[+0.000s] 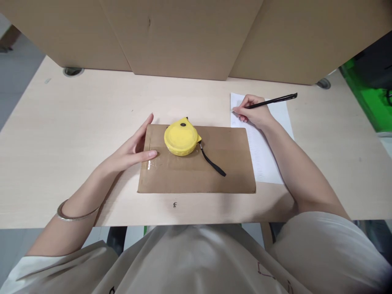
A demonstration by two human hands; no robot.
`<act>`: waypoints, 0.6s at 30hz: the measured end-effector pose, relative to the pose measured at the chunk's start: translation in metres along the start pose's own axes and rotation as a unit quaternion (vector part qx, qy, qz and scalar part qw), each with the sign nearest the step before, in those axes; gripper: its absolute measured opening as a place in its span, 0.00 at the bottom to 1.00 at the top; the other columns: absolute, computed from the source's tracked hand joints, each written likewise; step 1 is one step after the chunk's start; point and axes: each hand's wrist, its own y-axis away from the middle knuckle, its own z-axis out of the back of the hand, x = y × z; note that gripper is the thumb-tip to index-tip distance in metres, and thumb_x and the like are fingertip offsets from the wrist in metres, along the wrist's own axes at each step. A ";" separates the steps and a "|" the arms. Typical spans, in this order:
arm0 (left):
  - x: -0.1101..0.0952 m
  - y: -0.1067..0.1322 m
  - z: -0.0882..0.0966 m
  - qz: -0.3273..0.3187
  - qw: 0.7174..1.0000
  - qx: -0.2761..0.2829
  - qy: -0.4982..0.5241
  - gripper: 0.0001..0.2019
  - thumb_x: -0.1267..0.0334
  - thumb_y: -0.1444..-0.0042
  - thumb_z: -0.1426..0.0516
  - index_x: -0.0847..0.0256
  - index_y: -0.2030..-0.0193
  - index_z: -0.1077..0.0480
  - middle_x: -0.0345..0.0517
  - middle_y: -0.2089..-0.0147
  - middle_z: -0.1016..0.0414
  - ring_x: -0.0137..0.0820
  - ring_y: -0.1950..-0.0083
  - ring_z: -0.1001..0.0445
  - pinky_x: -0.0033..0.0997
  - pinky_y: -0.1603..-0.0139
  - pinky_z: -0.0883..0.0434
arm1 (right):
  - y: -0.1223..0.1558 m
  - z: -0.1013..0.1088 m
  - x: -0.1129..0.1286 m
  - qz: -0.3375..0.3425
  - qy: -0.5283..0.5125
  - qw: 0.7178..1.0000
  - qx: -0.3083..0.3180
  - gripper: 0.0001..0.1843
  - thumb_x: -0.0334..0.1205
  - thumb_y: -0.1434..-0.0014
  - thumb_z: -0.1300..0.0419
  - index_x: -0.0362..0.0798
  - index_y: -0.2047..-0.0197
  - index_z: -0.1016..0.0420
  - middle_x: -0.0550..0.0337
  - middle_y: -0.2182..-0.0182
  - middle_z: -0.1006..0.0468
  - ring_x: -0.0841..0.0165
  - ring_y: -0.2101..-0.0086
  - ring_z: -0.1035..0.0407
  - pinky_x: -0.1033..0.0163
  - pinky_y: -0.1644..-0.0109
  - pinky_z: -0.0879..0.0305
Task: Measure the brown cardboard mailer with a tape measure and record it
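A flat brown cardboard box (196,175) lies on the table in front of me. My left hand (134,149) grips its left end, thumb on top and the other fingers down the side, partly hidden. On the box rests a yellow tape measure (181,139) with a black wrist strap (213,163) trailing to the right. My right hand (255,112) holds a black pen (278,99), its lower end down at the upper left of a white paper sheet (272,163). Small writing runs down the sheet, too fine to read. The box covers part of the sheet's left side.
Tall cardboard panels (183,36) stand along the back of the pale wooden table (61,143). Round cable holes sit at the back left (73,72) and back right (324,83). The table's front edge is close to my body.
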 end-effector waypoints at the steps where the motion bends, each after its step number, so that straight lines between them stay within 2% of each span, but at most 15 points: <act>1: 0.000 0.000 0.000 -0.002 1.000 0.000 -0.002 0.59 0.41 0.38 0.28 0.42 0.10 0.59 0.52 0.07 0.58 0.69 0.09 0.54 0.77 0.14 0.45 | 0.001 0.000 0.001 0.003 0.005 1.000 0.010 0.23 0.26 0.47 0.25 0.51 0.74 0.36 0.61 0.81 0.28 0.74 0.81 0.37 0.69 0.80 0.41; 4: 0.001 0.000 0.001 -0.005 1.000 -0.001 -0.008 0.59 0.41 0.38 0.29 0.41 0.10 0.59 0.52 0.07 0.58 0.70 0.10 0.53 0.77 0.14 0.45 | 0.002 0.000 0.001 0.008 0.021 0.999 0.023 0.24 0.26 0.48 0.23 0.51 0.74 0.36 0.60 0.81 0.27 0.75 0.81 0.36 0.69 0.79 0.40; 7: 0.000 0.000 0.001 -0.003 1.000 -0.004 -0.012 0.59 0.40 0.38 0.29 0.42 0.10 0.59 0.52 0.07 0.60 0.70 0.09 0.54 0.77 0.14 0.45 | 0.000 0.000 0.000 0.013 0.026 1.000 0.008 0.25 0.23 0.49 0.24 0.51 0.75 0.37 0.62 0.82 0.29 0.75 0.82 0.36 0.69 0.80 0.40; 13: 0.005 -0.001 0.000 -0.008 1.000 -0.007 0.002 0.59 0.40 0.38 0.29 0.41 0.10 0.59 0.50 0.07 0.59 0.68 0.10 0.50 0.75 0.14 0.42 | -0.003 0.001 -0.001 0.000 0.031 0.999 -0.014 0.24 0.16 0.53 0.31 0.52 0.76 0.38 0.66 0.84 0.33 0.74 0.83 0.40 0.67 0.82 0.47; 15: 0.006 -0.001 0.000 -0.007 1.000 -0.008 0.008 0.59 0.40 0.39 0.28 0.41 0.10 0.59 0.50 0.07 0.58 0.67 0.10 0.50 0.75 0.14 0.43 | -0.002 0.002 -0.001 0.001 0.014 1.000 -0.020 0.23 0.17 0.52 0.31 0.52 0.76 0.37 0.65 0.85 0.33 0.74 0.84 0.40 0.67 0.82 0.47; 18: 0.004 0.000 0.000 0.006 1.000 -0.005 0.007 0.60 0.40 0.39 0.28 0.42 0.10 0.59 0.50 0.07 0.58 0.66 0.09 0.51 0.74 0.12 0.46 | 0.003 0.002 0.001 0.007 -0.013 1.000 -0.004 0.22 0.23 0.47 0.28 0.51 0.76 0.35 0.63 0.84 0.30 0.74 0.83 0.38 0.67 0.79 0.41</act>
